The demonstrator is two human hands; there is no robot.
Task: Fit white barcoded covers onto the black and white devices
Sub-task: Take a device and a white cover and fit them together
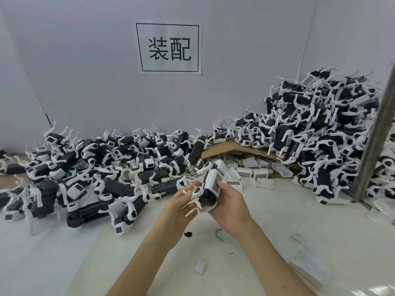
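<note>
I hold one black and white device (208, 194) above the table's middle, tilted, with a white barcoded cover (215, 180) lying on its upper side. My right hand (229, 207) grips the device from the right, thumb against the cover's edge. My left hand (178, 207) supports it from the left, fingers by its thin white legs. Loose white barcoded covers (252, 173) lie in a cardboard box (215, 151) just behind my hands.
A low heap of devices (96, 174) covers the left of the table; a taller heap (316, 133) rises at the right against the wall. A grey post (374, 135) stands far right. Small bits, a white clip (200, 267) and a green wire (219, 233), lie near me.
</note>
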